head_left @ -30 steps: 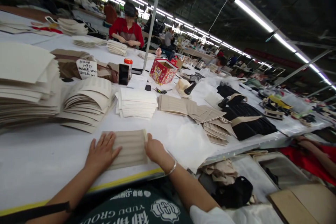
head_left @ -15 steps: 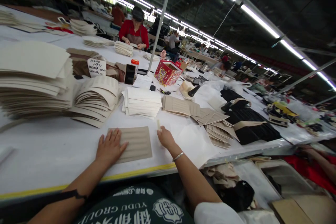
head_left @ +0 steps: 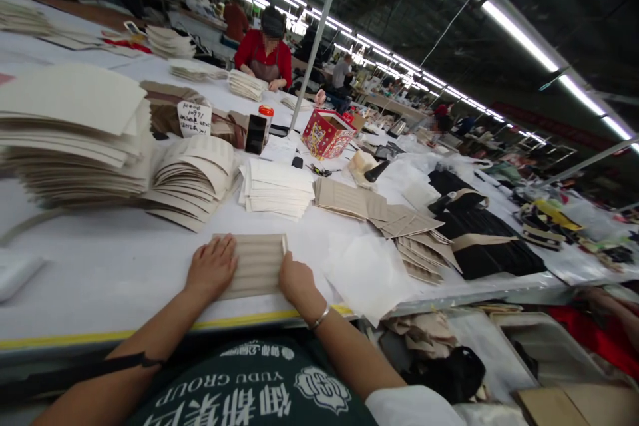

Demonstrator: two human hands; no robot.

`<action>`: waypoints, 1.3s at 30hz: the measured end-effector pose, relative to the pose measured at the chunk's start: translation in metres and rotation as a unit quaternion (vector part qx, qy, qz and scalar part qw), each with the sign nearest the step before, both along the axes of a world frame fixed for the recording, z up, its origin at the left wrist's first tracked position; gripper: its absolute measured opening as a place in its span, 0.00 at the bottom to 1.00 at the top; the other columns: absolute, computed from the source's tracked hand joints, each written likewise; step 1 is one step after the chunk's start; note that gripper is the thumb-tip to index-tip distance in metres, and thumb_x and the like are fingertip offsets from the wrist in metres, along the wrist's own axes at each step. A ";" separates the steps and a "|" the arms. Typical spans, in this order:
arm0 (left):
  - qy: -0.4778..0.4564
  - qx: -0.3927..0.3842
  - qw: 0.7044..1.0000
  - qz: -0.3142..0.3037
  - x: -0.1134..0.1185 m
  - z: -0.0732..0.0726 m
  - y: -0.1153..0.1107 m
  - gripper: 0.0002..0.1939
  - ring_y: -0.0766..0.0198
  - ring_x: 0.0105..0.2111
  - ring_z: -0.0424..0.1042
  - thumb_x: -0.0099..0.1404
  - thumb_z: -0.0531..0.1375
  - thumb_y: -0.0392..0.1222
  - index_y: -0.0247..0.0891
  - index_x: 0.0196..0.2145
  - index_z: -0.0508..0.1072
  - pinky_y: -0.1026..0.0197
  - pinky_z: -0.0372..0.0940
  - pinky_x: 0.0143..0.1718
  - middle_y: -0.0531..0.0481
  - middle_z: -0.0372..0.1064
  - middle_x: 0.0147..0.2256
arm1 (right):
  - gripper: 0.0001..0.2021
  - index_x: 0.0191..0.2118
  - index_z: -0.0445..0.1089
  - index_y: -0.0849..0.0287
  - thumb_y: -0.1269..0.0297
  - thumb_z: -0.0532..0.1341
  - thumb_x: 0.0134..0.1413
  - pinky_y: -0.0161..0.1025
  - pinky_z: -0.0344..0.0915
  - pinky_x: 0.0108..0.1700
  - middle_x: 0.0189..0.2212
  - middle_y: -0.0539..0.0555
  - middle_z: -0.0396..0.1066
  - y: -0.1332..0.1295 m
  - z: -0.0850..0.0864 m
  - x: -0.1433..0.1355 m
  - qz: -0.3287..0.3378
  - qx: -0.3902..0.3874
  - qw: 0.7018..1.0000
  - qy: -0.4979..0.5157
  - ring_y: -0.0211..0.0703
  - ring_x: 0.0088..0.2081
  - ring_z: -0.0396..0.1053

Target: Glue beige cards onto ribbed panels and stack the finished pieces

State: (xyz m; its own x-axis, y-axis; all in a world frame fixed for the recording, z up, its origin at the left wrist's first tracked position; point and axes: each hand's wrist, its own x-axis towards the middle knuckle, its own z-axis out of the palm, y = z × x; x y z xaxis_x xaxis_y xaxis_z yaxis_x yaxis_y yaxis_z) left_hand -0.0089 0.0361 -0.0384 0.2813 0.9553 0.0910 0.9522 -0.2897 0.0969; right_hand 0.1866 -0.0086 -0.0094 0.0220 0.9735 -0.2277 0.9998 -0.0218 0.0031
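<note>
My left hand (head_left: 212, 267) lies flat, fingers spread, on the ribbed beige panel (head_left: 254, 263). My right hand (head_left: 294, 277) presses the panel's right edge, fingers loosely curled. The panel sits between both hands on the white table (head_left: 110, 266); a white stack (head_left: 277, 188) lies beyond.

Both arms reach fwd from the body, bare forearms, elbows low and out of sight. Left hand (head_left: 212, 267) lies flat, palm down, fingers (head_left: 225, 247) spread a bit and pointing away from the body. Right hand (head_left: 295, 278) sits just beside it, knuckles up, fingers curled under w/ the thumb side toward the left hand. Thin silver bangle (head_left: 319, 317) on the right wrist. Dark strap (head_left: 120, 364) around the left forearm, well back from the wrist. Hands are apart, not touching each other.
</note>
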 end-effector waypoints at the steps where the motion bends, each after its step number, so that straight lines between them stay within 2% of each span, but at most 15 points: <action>1: -0.003 0.001 1.000 0.000 -0.001 -0.001 0.001 0.25 0.52 0.58 0.53 0.65 0.44 0.45 0.38 0.57 0.60 0.48 0.49 0.54 0.47 0.54 0.59 | 0.23 0.57 0.53 0.76 0.77 0.48 0.55 0.46 0.68 0.33 0.33 0.69 0.72 -0.014 0.000 0.000 0.017 -0.007 1.000 -0.006 0.53 0.35 0.73; 4: -0.010 -0.006 0.999 -0.038 -0.009 0.000 0.007 0.26 0.52 0.58 0.52 0.64 0.46 0.48 0.38 0.57 0.60 0.48 0.47 0.55 0.47 0.55 0.59 | 0.22 0.57 0.55 0.73 0.74 0.49 0.56 0.46 0.68 0.32 0.31 0.68 0.73 -0.049 0.010 0.014 0.051 -0.063 0.997 -0.010 0.55 0.33 0.73; 7: -0.011 -0.028 0.991 -0.133 -0.018 0.005 0.015 0.26 0.54 0.59 0.52 0.63 0.49 0.51 0.40 0.57 0.60 0.50 0.45 0.57 0.48 0.53 0.60 | 0.21 0.58 0.55 0.65 0.65 0.47 0.61 0.44 0.67 0.33 0.31 0.63 0.74 -0.055 0.029 0.037 0.068 -0.071 0.995 0.002 0.53 0.34 0.73; 9: -0.011 -0.015 0.984 -0.180 -0.019 0.009 0.014 0.26 0.54 0.59 0.52 0.63 0.49 0.50 0.41 0.57 0.60 0.49 0.41 0.58 0.48 0.51 0.61 | 0.21 0.60 0.51 0.60 0.61 0.45 0.63 0.41 0.66 0.34 0.34 0.60 0.74 -0.041 0.039 0.051 0.072 -0.034 0.997 -0.002 0.50 0.35 0.73; 11: -0.016 0.015 0.982 -0.189 -0.013 0.009 0.005 0.24 0.54 0.59 0.53 0.64 0.48 0.48 0.40 0.57 0.61 0.48 0.38 0.59 0.46 0.51 0.61 | 0.21 0.60 0.50 0.58 0.60 0.44 0.64 0.39 0.65 0.35 0.37 0.59 0.74 -0.016 0.042 0.059 0.084 -0.005 0.996 -0.012 0.48 0.37 0.72; 13: -0.027 0.023 0.982 -0.185 -0.005 0.005 -0.009 0.23 0.55 0.57 0.55 0.65 0.47 0.48 0.40 0.56 0.62 0.50 0.41 0.58 0.45 0.54 0.59 | 0.18 0.57 0.53 0.55 0.59 0.44 0.64 0.37 0.64 0.35 0.40 0.57 0.73 0.011 0.039 0.058 0.123 0.001 0.992 -0.019 0.46 0.38 0.72; 16: -0.042 -0.001 0.978 -0.205 0.003 -0.006 -0.027 0.23 0.56 0.56 0.57 0.66 0.47 0.49 0.41 0.55 0.63 0.52 0.45 0.57 0.47 0.59 0.57 | 0.14 0.48 0.61 0.55 0.59 0.44 0.64 0.36 0.63 0.35 0.39 0.55 0.73 0.045 0.030 0.047 0.203 -0.027 0.978 -0.034 0.44 0.37 0.71; 20: -0.052 0.002 0.971 -0.233 0.000 -0.018 -0.033 0.23 0.59 0.57 0.55 0.67 0.46 0.49 0.43 0.56 0.61 0.54 0.43 0.58 0.49 0.59 0.57 | 0.13 0.42 0.62 0.56 0.59 0.43 0.64 0.36 0.61 0.34 0.35 0.55 0.74 0.074 0.019 0.029 0.309 -0.055 0.949 -0.039 0.44 0.35 0.71; 28: -0.063 0.010 0.963 -0.260 -0.004 -0.017 -0.031 0.22 0.57 0.56 0.57 0.66 0.49 0.47 0.39 0.56 0.62 0.52 0.46 0.58 0.48 0.59 0.57 | 0.14 0.42 0.62 0.57 0.58 0.43 0.65 0.36 0.60 0.32 0.34 0.55 0.74 0.116 0.008 -0.013 0.400 -0.023 0.916 -0.030 0.45 0.34 0.71; 33: -0.060 0.003 0.965 -0.257 -0.002 -0.014 -0.033 0.23 0.56 0.55 0.58 0.65 0.50 0.47 0.38 0.56 0.61 0.51 0.49 0.57 0.46 0.60 0.56 | 0.13 0.41 0.61 0.57 0.58 0.44 0.64 0.36 0.59 0.32 0.34 0.55 0.73 0.132 0.006 -0.031 0.405 -0.014 0.914 -0.013 0.44 0.34 0.70; 36: -0.052 0.003 0.971 -0.232 0.007 -0.017 -0.043 0.22 0.55 0.56 0.57 0.66 0.49 0.43 0.36 0.56 0.61 0.50 0.49 0.57 0.44 0.60 0.56 | 0.10 0.40 0.62 0.59 0.61 0.46 0.63 0.35 0.59 0.33 0.36 0.56 0.72 0.134 0.012 -0.029 0.331 0.019 0.943 0.019 0.43 0.35 0.69; 39: -0.059 -0.006 0.959 -0.276 0.021 -0.021 -0.056 0.23 0.56 0.58 0.53 0.63 0.49 0.33 0.36 0.57 0.59 0.51 0.48 0.57 0.44 0.56 0.58 | 0.07 0.39 0.61 0.60 0.62 0.50 0.61 0.33 0.58 0.35 0.36 0.55 0.71 0.132 0.026 -0.031 0.236 0.073 0.963 0.112 0.40 0.36 0.68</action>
State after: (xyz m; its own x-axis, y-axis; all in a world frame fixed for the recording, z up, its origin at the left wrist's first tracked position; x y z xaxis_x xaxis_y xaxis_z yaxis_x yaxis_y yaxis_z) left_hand 0.0122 -0.0200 -0.0591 0.7337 0.6642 0.1431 0.6358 -0.7455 0.2002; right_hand 0.1555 0.1231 0.0168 -0.4635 0.8854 -0.0356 0.8740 0.4502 -0.1827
